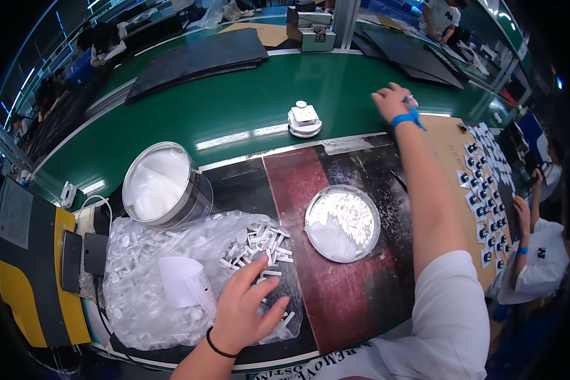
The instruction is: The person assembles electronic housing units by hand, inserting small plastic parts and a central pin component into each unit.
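My left hand (250, 310), with a black band at the wrist, hovers over loose white plastic parts (259, 244) at the mouth of a clear plastic bag (145, 304). Its fingers are apart and hold nothing. Stretched far forward over the green bench, my right hand (394, 104) has its fingers apart; a blue band circles its wrist. A small white piece shows just beside that hand, partly hidden. Between my arms lies a round metal dish (372, 218) with white grease in it. Farther off, a white plastic assembly (304, 120) stands on the green surface.
A tilted metal tub (199, 196) of white grease stands behind the bag. At right, cardboard (446, 149) bears rows of small black-and-white parts (484, 209), with a co-worker (538, 253) beyond. Black sheets (196, 63) lie across the back. A yellow-and-grey machine (38, 266) borders the left.
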`<act>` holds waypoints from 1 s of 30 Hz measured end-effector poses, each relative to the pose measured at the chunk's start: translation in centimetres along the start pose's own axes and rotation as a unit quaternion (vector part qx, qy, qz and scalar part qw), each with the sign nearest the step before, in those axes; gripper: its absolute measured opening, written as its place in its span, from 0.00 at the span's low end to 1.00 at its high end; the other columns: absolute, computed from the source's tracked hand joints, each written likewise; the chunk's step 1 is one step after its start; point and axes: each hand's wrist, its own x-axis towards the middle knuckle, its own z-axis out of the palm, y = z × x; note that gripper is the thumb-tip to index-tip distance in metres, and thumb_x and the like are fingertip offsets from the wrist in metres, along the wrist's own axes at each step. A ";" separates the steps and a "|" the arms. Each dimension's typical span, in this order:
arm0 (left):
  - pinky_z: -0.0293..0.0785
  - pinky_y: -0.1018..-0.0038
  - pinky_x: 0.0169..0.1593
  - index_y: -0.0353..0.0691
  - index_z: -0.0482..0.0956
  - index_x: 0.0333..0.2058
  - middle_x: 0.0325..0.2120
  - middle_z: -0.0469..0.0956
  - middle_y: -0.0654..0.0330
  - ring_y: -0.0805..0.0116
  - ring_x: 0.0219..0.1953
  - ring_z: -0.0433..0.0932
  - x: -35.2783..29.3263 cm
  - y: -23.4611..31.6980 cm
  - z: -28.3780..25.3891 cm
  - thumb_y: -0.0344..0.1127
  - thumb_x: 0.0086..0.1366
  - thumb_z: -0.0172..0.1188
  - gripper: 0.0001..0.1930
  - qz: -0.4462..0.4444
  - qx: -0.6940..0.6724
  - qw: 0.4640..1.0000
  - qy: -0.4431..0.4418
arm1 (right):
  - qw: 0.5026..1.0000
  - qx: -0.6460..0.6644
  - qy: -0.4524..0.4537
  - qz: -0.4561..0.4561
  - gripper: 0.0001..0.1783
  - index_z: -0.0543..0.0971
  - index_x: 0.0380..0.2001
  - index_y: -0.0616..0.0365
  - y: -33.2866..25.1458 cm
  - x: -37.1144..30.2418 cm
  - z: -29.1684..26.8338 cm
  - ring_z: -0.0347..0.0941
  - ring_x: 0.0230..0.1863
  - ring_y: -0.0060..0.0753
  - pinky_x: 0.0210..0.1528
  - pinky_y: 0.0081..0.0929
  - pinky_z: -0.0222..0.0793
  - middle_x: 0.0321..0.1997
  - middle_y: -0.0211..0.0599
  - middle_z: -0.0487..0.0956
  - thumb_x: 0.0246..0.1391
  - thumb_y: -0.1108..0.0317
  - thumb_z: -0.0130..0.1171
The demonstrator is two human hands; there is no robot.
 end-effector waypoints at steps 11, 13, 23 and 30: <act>0.69 0.64 0.45 0.39 0.70 0.41 0.47 0.69 0.46 0.51 0.43 0.73 0.3 -0.5 0.0 0.28 0.45 0.65 0.22 -0.007 0.002 1.000 0.012 | 0.981 -0.100 -0.158 -0.041 0.21 0.74 0.47 0.43 6.3 5.1 3.6 0.67 0.52 0.38 0.52 0.36 0.62 0.52 0.35 0.72 0.56 0.48 0.44; 0.70 0.64 0.44 0.39 0.68 0.42 0.47 0.69 0.45 0.51 0.42 0.73 0.3 -0.5 0.2 0.27 0.46 0.63 0.22 0.006 -0.017 1.000 0.020 | 0.966 0.239 -0.092 0.035 0.17 0.74 0.45 0.48 5.0 5.0 2.1 0.70 0.45 0.33 0.47 0.28 0.64 0.44 0.35 0.75 0.55 0.54 0.49; 0.70 0.64 0.42 0.40 0.67 0.43 0.47 0.69 0.44 0.50 0.41 0.74 -0.2 0.0 0.4 0.26 0.47 0.62 0.22 0.085 -0.058 0.994 0.044 | 0.624 0.689 -0.336 -0.151 0.22 0.63 0.51 0.52 -5.1 -12.1 -15.9 0.64 0.32 0.14 0.35 0.13 0.61 0.34 0.23 0.71 0.54 0.62 0.54; 0.63 0.57 0.55 0.57 0.66 0.53 0.61 0.45 0.39 0.41 0.59 0.58 -1.6 2.5 1.2 0.41 0.41 0.73 0.38 0.204 -0.183 0.962 -0.020 | 0.489 0.615 -0.582 -0.211 0.17 0.60 0.46 0.56 -6.6 -26.0 -17.4 0.68 0.35 0.13 0.34 0.16 0.64 0.33 0.29 0.75 0.55 0.72 0.51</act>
